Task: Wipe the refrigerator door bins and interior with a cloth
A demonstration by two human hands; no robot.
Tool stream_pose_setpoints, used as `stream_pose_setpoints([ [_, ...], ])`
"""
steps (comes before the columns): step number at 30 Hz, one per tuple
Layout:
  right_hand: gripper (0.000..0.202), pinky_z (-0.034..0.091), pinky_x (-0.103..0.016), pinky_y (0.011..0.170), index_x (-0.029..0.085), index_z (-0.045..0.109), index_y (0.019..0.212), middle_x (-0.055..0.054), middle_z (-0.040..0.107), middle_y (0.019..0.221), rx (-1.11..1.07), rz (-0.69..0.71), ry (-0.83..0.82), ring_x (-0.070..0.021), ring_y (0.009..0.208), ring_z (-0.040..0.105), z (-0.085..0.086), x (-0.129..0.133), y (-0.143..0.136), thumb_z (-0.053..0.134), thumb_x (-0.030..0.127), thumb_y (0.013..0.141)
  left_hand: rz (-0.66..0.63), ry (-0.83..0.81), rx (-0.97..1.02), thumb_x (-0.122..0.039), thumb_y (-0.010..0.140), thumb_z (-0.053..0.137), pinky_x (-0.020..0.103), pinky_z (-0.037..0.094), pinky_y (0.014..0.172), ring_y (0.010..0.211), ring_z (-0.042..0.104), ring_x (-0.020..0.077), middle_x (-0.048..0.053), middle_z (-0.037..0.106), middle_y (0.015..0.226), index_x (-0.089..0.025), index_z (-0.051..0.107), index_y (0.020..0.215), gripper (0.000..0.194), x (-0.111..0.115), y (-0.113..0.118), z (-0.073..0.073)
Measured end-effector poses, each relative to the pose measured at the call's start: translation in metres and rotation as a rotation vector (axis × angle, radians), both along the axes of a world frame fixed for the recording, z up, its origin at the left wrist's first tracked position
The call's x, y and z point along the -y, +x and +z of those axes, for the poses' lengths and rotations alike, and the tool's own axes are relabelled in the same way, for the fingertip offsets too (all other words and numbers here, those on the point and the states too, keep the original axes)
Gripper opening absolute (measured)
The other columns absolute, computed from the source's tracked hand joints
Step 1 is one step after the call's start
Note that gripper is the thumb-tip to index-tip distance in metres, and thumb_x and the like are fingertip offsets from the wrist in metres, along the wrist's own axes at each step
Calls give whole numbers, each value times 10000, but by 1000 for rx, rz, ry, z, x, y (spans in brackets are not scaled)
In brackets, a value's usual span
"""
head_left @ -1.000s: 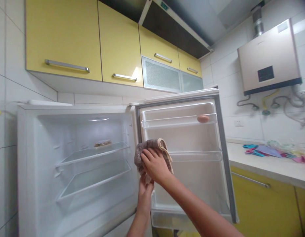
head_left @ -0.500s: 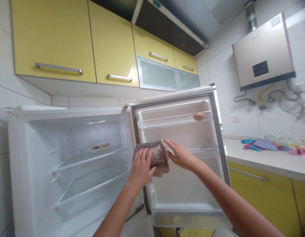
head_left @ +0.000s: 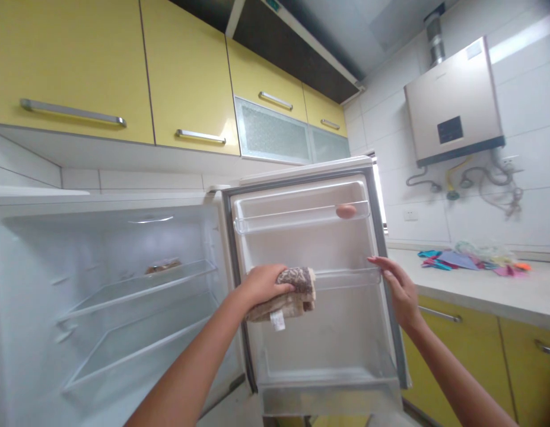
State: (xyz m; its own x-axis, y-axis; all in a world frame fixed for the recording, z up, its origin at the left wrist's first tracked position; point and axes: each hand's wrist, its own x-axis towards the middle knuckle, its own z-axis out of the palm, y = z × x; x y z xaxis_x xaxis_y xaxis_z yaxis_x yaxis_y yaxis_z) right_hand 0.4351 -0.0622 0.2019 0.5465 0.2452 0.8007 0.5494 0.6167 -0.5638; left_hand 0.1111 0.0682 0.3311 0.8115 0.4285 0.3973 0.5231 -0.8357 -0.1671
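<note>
Brown-and-cream cloth (head_left: 304, 281), folded, with a white tag (head_left: 278, 321) hanging out, is gripped by the left hand (head_left: 264, 284) at mid-frame, before the refrigerator door (head_left: 301, 246). The right hand (head_left: 400, 292), right of centre, is held loosely open with nothing visible in it, by the door's outer edge; whether that edge is touched cannot be told. The door is already opened and the cloth taken up; how much is left cannot be judged. Free access is probably hampered by the middle rack (head_left: 348, 280), by an egg (head_left: 346, 211) above it and, at left, by a packet (head_left: 164, 266). Coloured pieces (head_left: 457, 260) are strewn over the counter (head_left: 473, 289) at right.
</note>
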Motion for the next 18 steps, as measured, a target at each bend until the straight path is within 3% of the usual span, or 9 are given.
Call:
stream_pose_setpoints([
  [3,431,459,-505,1060,245,592,1276,-124,749,1224,-130,85,75,-287,1217,644,1,1,-13,547,468,910,-20,42,-9,-626,859,564,344,477,709,969,720,304,62,769,1054,-267,637,1031,405,22,40,-4],
  [6,501,415,-528,1095,246,498,1358,-131,751,1224,-177,66,101,-281,1226,630,3,4,-27,570,460,911,-38,67,-16,-607,848,559,369,501,696,941,733,322,72,772,1047,-264,617,1046,400,51,78,-7],
  [10,601,433,-535,1092,268,422,1441,-128,722,1289,-265,168,142,-289,1220,641,-1,12,-39,595,452,896,-137,62,-52,-649,781,603,403,540,704,934,738,344,84,772,1060,-251,596,1070,491,87,117,-5],
  [14,736,505,-511,1044,272,404,1492,-133,700,1331,-276,212,140,-320,1199,668,-6,19,-42,663,448,826,-218,83,-83,-623,718,683,415,557,716,931,739,351,97,766,1081,-230,583,1105,561,104,136,-3],
  [18,690,499,-527,1072,274,452,1454,-129,726,1279,-295,170,86,-325,1207,669,-4,22,-42,667,418,814,-183,40,-62,-655,770,645,390,544,725,926,737,329,90,774,1061,-247,623,1047,493,96,133,-2],
])
